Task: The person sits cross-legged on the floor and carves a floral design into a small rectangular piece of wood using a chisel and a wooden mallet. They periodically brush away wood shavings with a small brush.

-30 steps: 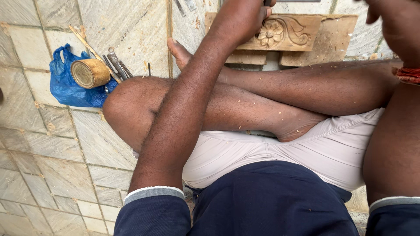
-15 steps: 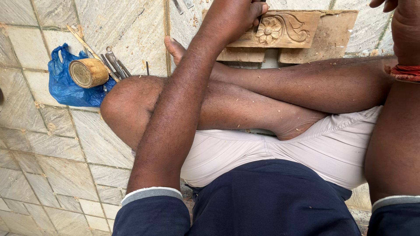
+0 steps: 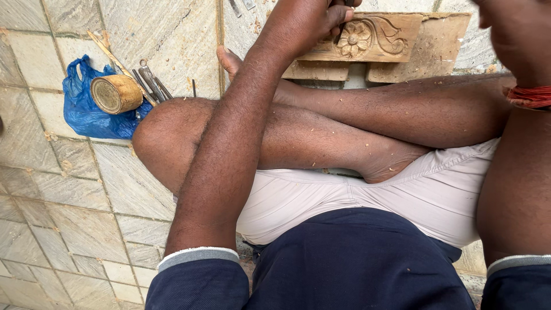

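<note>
carved panel sits lower now; left hand clamped on chisel; right hand grip unclear

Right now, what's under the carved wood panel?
The carved wood panel lies on plain wooden blocks, whose faces show below its front edge, with a gap between them. The left hand covers the panel's left end, so what lies under there can't be seen.

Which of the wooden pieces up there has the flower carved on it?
The upper wooden block, right under the left hand. The two plain blocks beneath it show bare wood only.
</note>
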